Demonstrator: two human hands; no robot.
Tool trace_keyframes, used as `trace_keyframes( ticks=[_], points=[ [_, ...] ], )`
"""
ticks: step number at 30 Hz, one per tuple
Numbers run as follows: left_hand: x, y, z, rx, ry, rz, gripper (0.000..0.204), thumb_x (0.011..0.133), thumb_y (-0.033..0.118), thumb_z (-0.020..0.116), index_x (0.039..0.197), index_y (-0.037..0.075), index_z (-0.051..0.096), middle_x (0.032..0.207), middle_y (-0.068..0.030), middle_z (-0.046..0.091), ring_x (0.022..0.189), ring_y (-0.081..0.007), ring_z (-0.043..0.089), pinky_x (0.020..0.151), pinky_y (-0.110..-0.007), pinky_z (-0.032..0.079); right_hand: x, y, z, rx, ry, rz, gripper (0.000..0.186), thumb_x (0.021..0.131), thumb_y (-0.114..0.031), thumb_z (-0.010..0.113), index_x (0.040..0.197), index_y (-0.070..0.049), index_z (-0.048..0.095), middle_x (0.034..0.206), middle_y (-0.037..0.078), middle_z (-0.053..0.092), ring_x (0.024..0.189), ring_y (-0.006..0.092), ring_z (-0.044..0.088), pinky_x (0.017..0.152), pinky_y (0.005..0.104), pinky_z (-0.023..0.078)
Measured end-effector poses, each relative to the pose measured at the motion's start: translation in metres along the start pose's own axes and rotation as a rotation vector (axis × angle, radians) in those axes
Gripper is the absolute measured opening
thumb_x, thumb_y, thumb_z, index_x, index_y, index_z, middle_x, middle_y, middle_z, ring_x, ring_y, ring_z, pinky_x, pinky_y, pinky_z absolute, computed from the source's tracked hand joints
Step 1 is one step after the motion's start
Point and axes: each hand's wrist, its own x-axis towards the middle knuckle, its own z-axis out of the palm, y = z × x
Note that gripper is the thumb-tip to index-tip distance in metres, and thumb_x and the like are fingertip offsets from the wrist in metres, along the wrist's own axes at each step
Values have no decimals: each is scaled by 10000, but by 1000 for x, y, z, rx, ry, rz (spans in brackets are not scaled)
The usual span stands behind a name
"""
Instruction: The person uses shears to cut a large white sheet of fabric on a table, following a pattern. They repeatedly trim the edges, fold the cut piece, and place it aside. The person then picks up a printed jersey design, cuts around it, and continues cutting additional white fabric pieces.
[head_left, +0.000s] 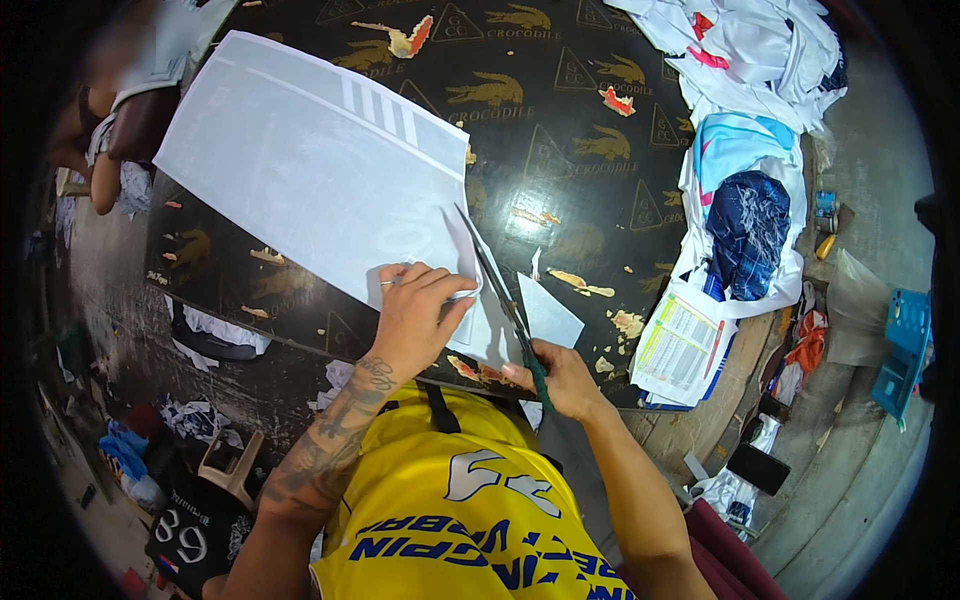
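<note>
A large white fabric panel (pixel 310 170), with pale grey areas and several white stripes near its far right corner, lies flat on the dark table. My left hand (pixel 425 305) is closed, pinching the panel's near right edge between thumb and fingers. In my right hand (pixel 567 380) are long dark scissors (pixel 512 312) with green handles, gripped at the table's near edge. Their blades point away from me along the panel's right edge, just right of my left fingers. A small white offcut (pixel 549 313) rests right of the blades.
The dark table (pixel 560 160) has gold crocodile prints and chipped patches. Along its right side are a pile of white cloth (pixel 750 60), a dark blue bundle (pixel 748 232) and printed papers (pixel 676 345). Beyond stands a blue plastic holder (pixel 903 350). Another person's arm (pixel 104 183) shows at far left.
</note>
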Motion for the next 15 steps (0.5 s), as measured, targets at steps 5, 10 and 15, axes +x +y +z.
trace_keyframes(
  ticks=[5,10,15],
  points=[
    [5,-7,1,-3,-35,57,176,988,192,748,1141,113,786,1019,-25,727,1083,-242,632,1088,-454,337,8,-18,15,114,21,83,597,870,-587,882,954,-6,772,704,8,619,686,121,535,648,325,457],
    [10,-21,-12,21,-41,120,257,959,206,760,1183,81,755,1179,-44,680,1186,-257,591,1108,-473,360,8,-20,27,152,42,118,636,830,-621,903,856,-1,762,647,30,602,655,141,526,635,340,462],
    [12,-30,-24,94,-138,174,298,939,218,767,1200,77,738,1286,-64,637,1306,-277,541,1133,-476,364,13,-19,40,227,13,121,499,882,-489,920,904,-18,759,685,-48,574,669,85,495,613,292,410]
  ],
)
